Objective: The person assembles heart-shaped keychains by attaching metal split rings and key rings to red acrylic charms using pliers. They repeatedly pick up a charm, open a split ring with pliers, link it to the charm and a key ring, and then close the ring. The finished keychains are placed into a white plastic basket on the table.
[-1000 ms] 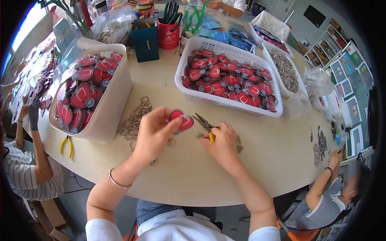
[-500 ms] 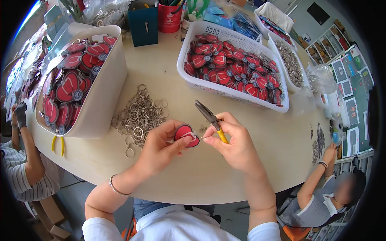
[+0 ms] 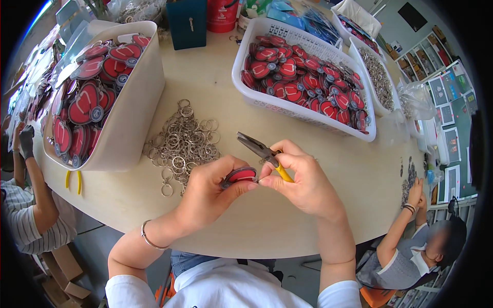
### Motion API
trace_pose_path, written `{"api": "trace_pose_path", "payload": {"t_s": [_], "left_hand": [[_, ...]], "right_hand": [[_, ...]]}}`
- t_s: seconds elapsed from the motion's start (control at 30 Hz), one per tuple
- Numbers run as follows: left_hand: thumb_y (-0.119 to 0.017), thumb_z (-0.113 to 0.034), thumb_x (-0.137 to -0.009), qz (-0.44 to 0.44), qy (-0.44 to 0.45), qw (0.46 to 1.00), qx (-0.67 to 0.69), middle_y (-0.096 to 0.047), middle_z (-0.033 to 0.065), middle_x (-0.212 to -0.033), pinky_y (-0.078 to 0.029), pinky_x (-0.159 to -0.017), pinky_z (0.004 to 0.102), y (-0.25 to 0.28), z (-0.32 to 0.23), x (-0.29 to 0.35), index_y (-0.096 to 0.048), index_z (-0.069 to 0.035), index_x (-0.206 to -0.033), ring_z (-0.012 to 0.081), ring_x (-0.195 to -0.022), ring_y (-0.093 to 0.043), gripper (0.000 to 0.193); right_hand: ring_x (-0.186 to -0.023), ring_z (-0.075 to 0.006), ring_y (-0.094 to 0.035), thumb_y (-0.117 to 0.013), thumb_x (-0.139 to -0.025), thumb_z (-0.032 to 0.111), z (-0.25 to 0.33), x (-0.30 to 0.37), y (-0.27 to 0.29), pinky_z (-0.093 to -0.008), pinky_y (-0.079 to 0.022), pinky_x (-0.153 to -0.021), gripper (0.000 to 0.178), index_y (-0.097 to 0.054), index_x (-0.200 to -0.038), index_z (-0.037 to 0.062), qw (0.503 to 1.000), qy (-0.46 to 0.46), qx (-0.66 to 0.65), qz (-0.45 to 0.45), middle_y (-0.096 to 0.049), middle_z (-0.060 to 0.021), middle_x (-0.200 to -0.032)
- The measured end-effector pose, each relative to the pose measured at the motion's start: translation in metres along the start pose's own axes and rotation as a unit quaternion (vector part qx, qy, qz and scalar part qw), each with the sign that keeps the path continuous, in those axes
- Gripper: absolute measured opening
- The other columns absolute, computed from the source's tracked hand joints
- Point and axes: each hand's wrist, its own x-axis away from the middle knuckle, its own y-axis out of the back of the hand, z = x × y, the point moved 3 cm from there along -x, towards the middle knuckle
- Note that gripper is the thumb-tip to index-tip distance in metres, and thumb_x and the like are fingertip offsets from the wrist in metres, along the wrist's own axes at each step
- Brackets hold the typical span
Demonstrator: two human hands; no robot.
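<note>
Between the thumb and fingers of my left hand [image 3: 213, 185] is a red keychain tag [image 3: 241, 175] with a dark rim, tilted nearly edge-on. My right hand [image 3: 300, 177] holds pliers [image 3: 262, 150] with yellow handles, their dark jaws pointing up and left. The right thumb and fingertip are pinched at the tag's right edge, on a small metal bit too tiny to make out. Just beyond my left hand lies a heap of metal split rings [image 3: 185, 141]. A white perforated basket [image 3: 308, 117] of similar red tags [image 3: 292, 77] stands farther off to the right.
A tall white bin [image 3: 134, 110] full of red tags stands at left, with yellow handles [image 3: 74, 181] poking out beside it. A teal box [image 3: 186, 23] and red bucket [image 3: 222, 15] are at the back. Co-workers sit at left and right; metal pieces [image 3: 409, 177] lie near the right one.
The tag has turned from face-up to nearly edge-on, and my right fingertips have come against its edge. The pliers' jaws have swung slightly left and down. The right co-worker's hands have moved lower.
</note>
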Motion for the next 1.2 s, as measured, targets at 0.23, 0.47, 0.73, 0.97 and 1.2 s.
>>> {"api": "trace_pose_path", "payload": {"t_s": [0.23, 0.47, 0.73, 0.97, 1.2], "left_hand": [[-0.075, -0.007, -0.082, 0.013, 0.003, 1.0, 0.003, -0.064, 0.0066, -0.076, -0.048, -0.06, 0.0252, -0.001, -0.001, -0.001, -0.061, 0.001, -0.091, 0.0088, -0.067, -0.056, 0.019], [-0.072, -0.01, -0.086, 0.01, 0.033, 0.99, 0.137, -0.063, 0.0015, -0.08, -0.047, -0.065, 0.022, 0.0, 0.001, 0.003, -0.059, 0.0, -0.088, 0.0058, -0.073, -0.055, 0.017], [-0.069, -0.008, -0.087, 0.023, -0.003, 0.966, 0.258, -0.063, 0.0026, -0.087, -0.047, -0.068, 0.0225, -0.002, 0.001, 0.004, -0.057, 0.0, -0.093, 0.0067, -0.078, -0.058, 0.016], [-0.076, -0.005, -0.078, -0.009, -0.163, 0.986, 0.037, -0.063, 0.006, -0.079, -0.047, -0.058, 0.0256, 0.004, -0.005, 0.003, -0.061, -0.002, -0.087, 0.0146, -0.067, -0.059, 0.018], [-0.08, -0.004, -0.069, -0.04, -0.309, 0.943, -0.118, -0.064, 0.0056, -0.076, -0.047, -0.053, 0.031, 0.005, -0.018, -0.002, -0.061, -0.003, -0.083, 0.0217, -0.065, -0.059, 0.023]], "right_hand": [[-0.094, -0.0288, -0.052, -0.073, -0.077, 0.01, 0.011, 0.004, 0.001, -0.0388, -0.042, -0.085, 0.014, -0.062, -0.078, 0.001, 0.967, 0.132, 0.215, -0.031, -0.052, -0.0117, -0.096], [-0.094, -0.0281, -0.053, -0.073, -0.079, 0.01, 0.008, 0.006, -0.003, -0.0374, -0.043, -0.083, 0.015, -0.062, -0.08, -0.0003, 0.994, 0.077, 0.071, -0.042, -0.052, -0.0121, -0.098], [-0.088, -0.0211, -0.057, -0.07, -0.085, 0.011, 0.01, 0.007, -0.004, -0.032, -0.046, -0.077, 0.015, -0.063, -0.085, -0.0021, 0.997, 0.061, -0.027, -0.024, -0.053, -0.0098, -0.1], [-0.085, -0.0187, -0.058, -0.068, -0.086, 0.01, 0.009, 0.008, -0.004, -0.0305, -0.047, -0.078, 0.013, -0.063, -0.087, -0.0019, 0.997, 0.038, -0.073, -0.005, -0.054, -0.0092, -0.1], [-0.084, -0.0191, -0.058, -0.066, -0.088, 0.009, 0.013, 0.008, -0.003, -0.0306, -0.047, -0.076, 0.014, -0.061, -0.089, -0.0038, 0.999, 0.024, -0.033, 0.009, -0.053, -0.0099, -0.099]]}}
